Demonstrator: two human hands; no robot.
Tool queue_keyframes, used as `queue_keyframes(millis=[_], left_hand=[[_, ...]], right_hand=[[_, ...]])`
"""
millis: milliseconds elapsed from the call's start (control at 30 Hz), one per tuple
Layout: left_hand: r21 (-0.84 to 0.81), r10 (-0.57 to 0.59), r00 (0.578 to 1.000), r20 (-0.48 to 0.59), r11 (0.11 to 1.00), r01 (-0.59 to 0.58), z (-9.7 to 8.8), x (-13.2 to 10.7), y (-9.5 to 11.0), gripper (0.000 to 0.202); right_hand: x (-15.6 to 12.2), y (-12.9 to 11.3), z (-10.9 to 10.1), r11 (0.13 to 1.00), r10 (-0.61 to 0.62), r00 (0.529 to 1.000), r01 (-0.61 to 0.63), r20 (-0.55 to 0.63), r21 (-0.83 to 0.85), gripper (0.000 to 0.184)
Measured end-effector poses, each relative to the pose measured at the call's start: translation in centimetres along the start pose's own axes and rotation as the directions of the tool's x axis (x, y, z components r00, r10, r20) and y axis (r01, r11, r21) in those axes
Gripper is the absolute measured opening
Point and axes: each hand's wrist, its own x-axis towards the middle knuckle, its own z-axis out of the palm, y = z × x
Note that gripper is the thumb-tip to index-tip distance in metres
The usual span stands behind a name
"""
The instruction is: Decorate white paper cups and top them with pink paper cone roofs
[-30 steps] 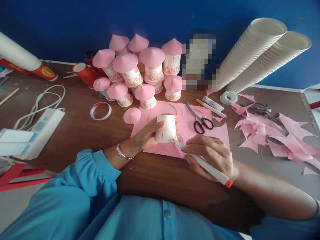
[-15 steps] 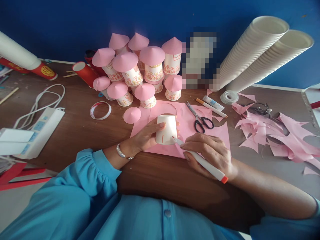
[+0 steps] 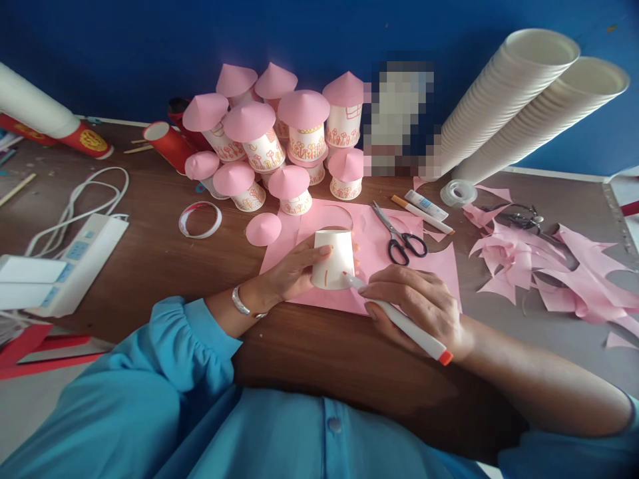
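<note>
My left hand (image 3: 299, 269) is closed around a white paper cup (image 3: 333, 256), held upside down over a pink paper sheet (image 3: 434, 286). Its thumb lies across the near side, and fingertips show at the far right edge. Short orange-red strokes mark the cup's lower part. In my right hand (image 3: 419, 303) is a white marker (image 3: 409, 326) with an orange-red end. Its tip is at the cup's lower right side; whether it touches cannot be made out. Scissors (image 3: 405, 245) with black handles lie on the pink sheet just beyond my right hand.
Several decorated cups with pink cone roofs (image 3: 304, 110) stand at the back. A loose pink cone (image 3: 263, 229) and a tape ring (image 3: 200, 220) lie left. Tall cup stacks (image 3: 504, 100), clear tape (image 3: 458, 193) and paper scraps (image 3: 514, 253) are right. A power strip (image 3: 87, 259) lies far left.
The marker's tip has shifted very slightly left along the cup's lower side. The cup stays in my left hand, almost unmoved.
</note>
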Motion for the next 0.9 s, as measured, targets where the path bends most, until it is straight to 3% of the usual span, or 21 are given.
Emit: queue_keyframes(millis=[900], left_hand=[[0.003,0.018,1.0,0.018,1.0,-0.018,0.2,0.04,0.1,0.055]], right_hand=[[0.26,-0.57,-0.17,0.999,0.007,0.998,-0.011,0.069,0.045,0.017]])
